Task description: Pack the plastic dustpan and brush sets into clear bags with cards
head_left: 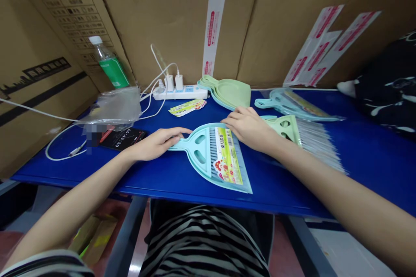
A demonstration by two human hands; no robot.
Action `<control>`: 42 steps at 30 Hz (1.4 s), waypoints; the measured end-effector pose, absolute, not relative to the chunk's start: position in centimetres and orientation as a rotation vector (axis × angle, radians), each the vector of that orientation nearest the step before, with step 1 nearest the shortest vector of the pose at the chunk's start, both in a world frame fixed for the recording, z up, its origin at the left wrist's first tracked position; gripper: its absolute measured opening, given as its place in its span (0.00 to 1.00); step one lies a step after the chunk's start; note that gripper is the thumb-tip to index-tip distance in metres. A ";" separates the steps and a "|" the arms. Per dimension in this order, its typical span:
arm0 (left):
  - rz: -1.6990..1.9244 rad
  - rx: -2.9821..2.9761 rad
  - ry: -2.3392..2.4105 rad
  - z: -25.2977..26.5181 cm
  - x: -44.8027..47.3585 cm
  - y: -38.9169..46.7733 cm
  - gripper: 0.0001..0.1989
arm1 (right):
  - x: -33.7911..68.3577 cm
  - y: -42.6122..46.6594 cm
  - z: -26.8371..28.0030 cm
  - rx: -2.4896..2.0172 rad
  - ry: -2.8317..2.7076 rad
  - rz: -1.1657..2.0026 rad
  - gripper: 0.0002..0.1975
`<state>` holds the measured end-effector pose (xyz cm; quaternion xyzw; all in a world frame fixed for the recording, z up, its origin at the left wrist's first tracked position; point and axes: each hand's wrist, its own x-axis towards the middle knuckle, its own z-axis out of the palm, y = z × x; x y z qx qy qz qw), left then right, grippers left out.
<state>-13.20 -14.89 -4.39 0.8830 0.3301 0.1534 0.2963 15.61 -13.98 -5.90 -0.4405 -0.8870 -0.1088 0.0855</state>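
A light blue dustpan [245,187] lies near the table's front edge, its broad end to the right. A matching light blue hand brush [202,151] rests in it, grey bristles rightward. Across the bristles lies a printed yellow and white label card [229,156] with a red mushroom figure. My left hand [159,142] is closed round the handles at the left end. My right hand [245,127] has its fingers curled down at the set's far edge, touching beside the card's top; its thumb is mostly hidden. Beyond my right wrist is a green hand brush [286,127], partly covered by my forearm.
Stacked green dustpans [232,91] and a bagged blue set [302,104] lie at the back. Loose label cards [186,107] sit before a power strip [185,92]. Left are a phone [125,138], cables, a plastic bag [117,106] and a bottle [112,69]. Cardboard walls stand behind.
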 end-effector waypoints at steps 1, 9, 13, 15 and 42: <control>0.405 2.374 0.882 -4.3 -13.2 -14.9 0.20 | 15.4 -14.0 -5.9 -1.331 -2.652 -0.338 0.18; 0.707 2.881 1.333 -3.7 -14.2 -15.0 0.18 | 15.2 -13.7 -6.4 -1.345 -2.647 -0.431 0.18; 0.872 2.996 1.770 -3.1 -15.7 -14.7 0.15 | 15.3 -13.8 -6.5 -1.336 -2.630 -0.435 0.18; 0.927 2.963 1.956 -3.1 -16.5 -14.4 0.15 | 15.4 -13.8 -6.5 -1.323 -2.621 -0.421 0.19; 0.879 2.798 2.133 -2.2 -16.0 -14.9 0.15 | 15.5 -13.2 -5.6 -1.367 -2.565 -0.059 0.15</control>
